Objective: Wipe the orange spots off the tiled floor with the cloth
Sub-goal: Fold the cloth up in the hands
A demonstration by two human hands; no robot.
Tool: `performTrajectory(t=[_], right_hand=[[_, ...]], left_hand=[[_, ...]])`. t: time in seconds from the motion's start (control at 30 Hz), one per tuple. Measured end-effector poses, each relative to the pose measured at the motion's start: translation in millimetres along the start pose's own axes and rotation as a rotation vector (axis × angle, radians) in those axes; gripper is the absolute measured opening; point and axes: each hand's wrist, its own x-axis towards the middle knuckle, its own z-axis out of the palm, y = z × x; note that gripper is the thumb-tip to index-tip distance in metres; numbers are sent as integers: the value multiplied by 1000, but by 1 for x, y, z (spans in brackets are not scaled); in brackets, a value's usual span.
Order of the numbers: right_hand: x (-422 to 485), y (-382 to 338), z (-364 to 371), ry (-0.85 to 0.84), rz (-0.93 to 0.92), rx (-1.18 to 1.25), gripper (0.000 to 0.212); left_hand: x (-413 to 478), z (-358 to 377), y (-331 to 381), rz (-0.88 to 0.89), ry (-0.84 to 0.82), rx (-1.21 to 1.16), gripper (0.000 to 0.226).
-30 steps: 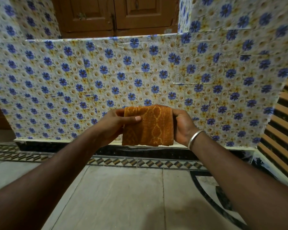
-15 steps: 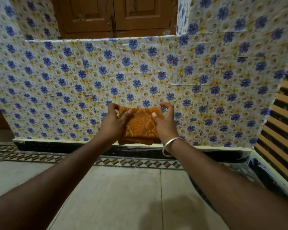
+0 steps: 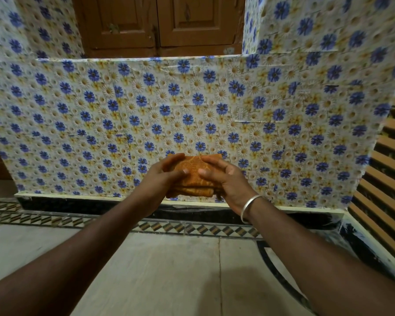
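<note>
An orange patterned cloth [image 3: 193,179], folded into a small thick pad, is held in the air in front of a flowered wall. My left hand [image 3: 163,179] grips its left side, thumb on top and fingers curled behind. My right hand [image 3: 226,181], with a silver bangle on the wrist, grips the right side the same way. The pale tiled floor [image 3: 164,270] lies below my arms; I see no orange spots on the part in view.
A wall covered in blue-and-yellow flower paper [image 3: 192,115] stands straight ahead, with brown wooden doors [image 3: 157,23] above it. A patterned floor border [image 3: 55,218] runs along its foot. Wooden slats [image 3: 385,179] stand at the right.
The cloth was a wider flat fold held by its side edges. My hands have come together and folded it into a smaller, thicker pad, held a little lower.
</note>
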Motion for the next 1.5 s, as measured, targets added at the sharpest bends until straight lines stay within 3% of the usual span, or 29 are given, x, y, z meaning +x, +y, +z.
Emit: performTrajectory(t=[0.07, 0.17, 0.27, 0.37, 0.57, 0.73, 0.87, 1.0, 1.1, 1.33, 1.5], right_hand=[[1, 3, -1, -36, -2, -28, 57], [5, 8, -5, -37, -47, -112, 62], [16, 19, -10, -19, -62, -214, 57], [29, 34, -9, 110, -120, -275, 47], [64, 31, -8, 223, -199, -189, 43], [95, -64, 15, 263, -197, -197, 43], [109, -174, 46, 302, -195, -163, 38], [107, -276, 72, 316, -26, 53, 36], [97, -371, 94, 289, 114, 202, 36], [74, -525, 138, 227, 221, 52, 51], [82, -585, 157, 210, 211, -16, 52]], left_hand=[[3, -3, -5, -16, -18, 47, 67], [6, 1, -10, -28, -21, 82, 70], [12, 6, -16, 25, 95, 169, 62], [25, 12, -20, 97, 179, 226, 60], [51, 19, 0, 154, 242, 266, 57], [75, 12, 86, 153, 304, 236, 58], [83, 6, 203, 127, 350, 76, 53], [79, -9, 308, -18, 415, -188, 64], [76, -20, 394, -183, 395, -291, 46], [57, -27, 535, -385, 350, -274, 25], [65, -43, 600, -397, 257, -158, 45]])
